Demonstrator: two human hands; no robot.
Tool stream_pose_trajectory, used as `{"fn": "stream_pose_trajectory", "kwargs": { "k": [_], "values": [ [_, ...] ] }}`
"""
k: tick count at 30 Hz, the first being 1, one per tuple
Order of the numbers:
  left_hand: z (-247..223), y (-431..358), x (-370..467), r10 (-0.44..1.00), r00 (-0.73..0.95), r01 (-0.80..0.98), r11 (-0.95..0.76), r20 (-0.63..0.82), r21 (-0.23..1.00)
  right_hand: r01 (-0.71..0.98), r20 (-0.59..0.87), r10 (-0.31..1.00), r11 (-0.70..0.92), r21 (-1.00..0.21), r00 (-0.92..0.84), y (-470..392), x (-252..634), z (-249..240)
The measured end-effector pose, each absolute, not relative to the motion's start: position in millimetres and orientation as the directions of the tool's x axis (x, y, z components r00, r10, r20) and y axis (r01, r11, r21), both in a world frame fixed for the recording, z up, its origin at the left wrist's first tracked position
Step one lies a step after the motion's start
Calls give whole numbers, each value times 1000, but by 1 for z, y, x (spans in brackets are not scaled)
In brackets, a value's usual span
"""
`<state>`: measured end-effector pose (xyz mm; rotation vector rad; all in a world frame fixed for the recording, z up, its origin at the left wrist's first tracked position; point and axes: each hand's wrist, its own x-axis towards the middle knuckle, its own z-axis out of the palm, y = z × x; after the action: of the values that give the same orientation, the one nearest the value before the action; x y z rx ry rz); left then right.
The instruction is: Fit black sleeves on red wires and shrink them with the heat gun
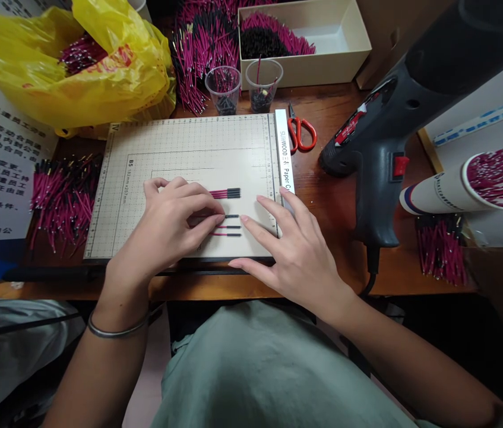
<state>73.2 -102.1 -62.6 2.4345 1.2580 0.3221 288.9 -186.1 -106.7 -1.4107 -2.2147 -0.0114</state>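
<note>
My left hand pinches a thin wire over the paper cutter board; the wire's black sleeved end sticks out to the right of my fingertips. My right hand has its fingers spread at the board's right side, its index fingertip close to that black end. Just beyond lies a row of pink wires with black ends, side by side. Nearer to me, two more pink wires with black ends lie apart from each other. My left fingers cover the other ends of the wires.
A heat gun stands right of the board, near red-handled scissors and a paper cup of wires. Behind are two plastic cups, a cardboard box and a yellow bag. Wire bundles lie at the left.
</note>
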Motion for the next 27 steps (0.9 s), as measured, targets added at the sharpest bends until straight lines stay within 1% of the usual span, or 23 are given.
{"fn": "stream_pose_trajectory", "kwargs": {
  "k": [8, 14, 27],
  "values": [
    [-63, -101, 73, 810, 586, 716, -537, 35, 446, 849, 431, 842, 460, -261, -324, -186, 288, -107],
    [-62, -101, 74, 819, 574, 730, -517, 9, 447, 856, 411, 851, 452, -253, -327, -186, 288, -106],
    [-64, -102, 74, 805, 591, 713, -546, 41, 440, 864, 407, 845, 456, -214, -346, -185, 288, -105]
  ]
}}
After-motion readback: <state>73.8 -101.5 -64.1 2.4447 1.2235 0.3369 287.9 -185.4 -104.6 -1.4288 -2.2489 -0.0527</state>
